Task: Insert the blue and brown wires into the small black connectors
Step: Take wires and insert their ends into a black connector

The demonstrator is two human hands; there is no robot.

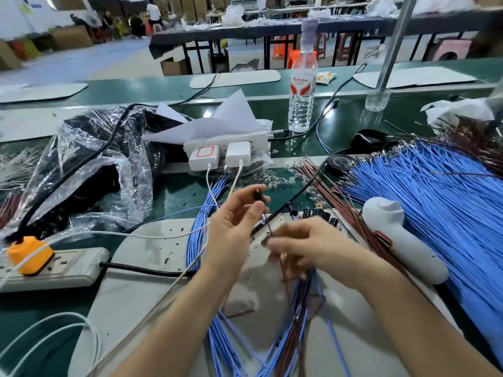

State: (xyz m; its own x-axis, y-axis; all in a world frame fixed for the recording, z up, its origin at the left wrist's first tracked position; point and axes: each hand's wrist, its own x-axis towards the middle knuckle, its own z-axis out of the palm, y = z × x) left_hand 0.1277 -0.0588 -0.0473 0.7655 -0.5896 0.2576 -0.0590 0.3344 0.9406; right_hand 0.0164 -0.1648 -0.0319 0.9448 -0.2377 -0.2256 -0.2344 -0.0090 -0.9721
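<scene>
The widest mass is the fan of blue wires filling the right side of the frame, with a thinner sheaf of brown wires along its left edge. Both lie on the surface. A mixed bundle of both colours trails from under the right hand to the bottom edge. These leads look light and limp, so each is best taken close behind its metal tip, where it will not buckle. Spare connectors sit just right of centre.

The smallest piece, the small black connector, is up at frame centre. It looks rigid, featherweight and easy to fumble, so a grip on its sides would keep the openings free.

The left hand is raised with its palm half open, thumb and fingertips pinching that connector. The right hand, blurred, has its fingers drawn together, apparently nipping a single wire that rises toward the connector. Whether it also grips the bundle I cannot tell.
</scene>
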